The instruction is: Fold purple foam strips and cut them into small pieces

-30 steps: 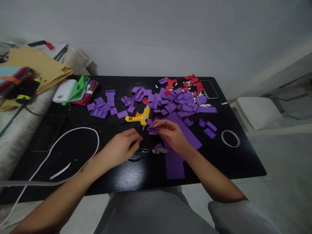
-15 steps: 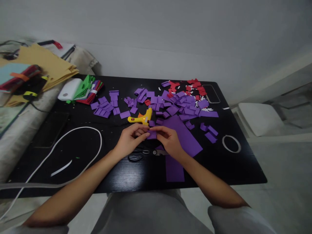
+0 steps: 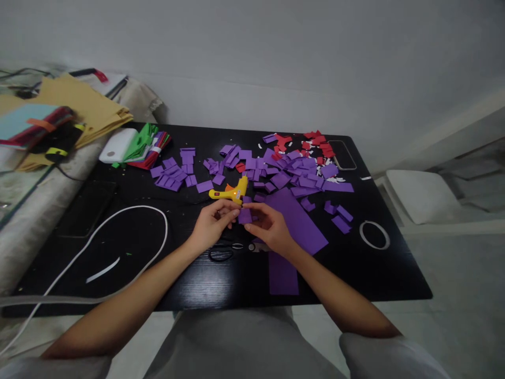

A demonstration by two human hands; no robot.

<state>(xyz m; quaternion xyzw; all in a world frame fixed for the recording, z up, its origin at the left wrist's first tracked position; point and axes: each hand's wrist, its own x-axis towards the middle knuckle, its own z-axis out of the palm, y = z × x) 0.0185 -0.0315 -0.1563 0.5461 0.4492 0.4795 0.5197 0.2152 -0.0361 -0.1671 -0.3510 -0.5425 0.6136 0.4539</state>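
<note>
Between my hands is a small piece of purple paper (image 3: 245, 216), pinched by the fingertips on both sides. My left hand (image 3: 215, 220) is closed on its left edge, fingers curled. My right hand (image 3: 270, 223) grips its right side with thumb and forefinger. Just beyond the fingers lies a yellow glue gun (image 3: 232, 191) with an orange trigger. Scissors (image 3: 223, 251) with black handles rest on the table below the hands, partly hidden by my right hand. A large purple sheet (image 3: 300, 223) lies under and beside my right hand.
Many folded purple pieces (image 3: 280, 179) and red scraps (image 3: 317, 141) spread across the black table (image 3: 189, 284). A white cable (image 3: 163, 231) loops at left. A tape ring (image 3: 374, 235) lies right, a dark phone (image 3: 87, 208) left. Bundled coloured paper (image 3: 142, 145) sits at the back left.
The purple piece has been turned from lying wide to standing more upright between my fingers. My left fingertips have drawn slightly back from it. The view has shifted a little.
</note>
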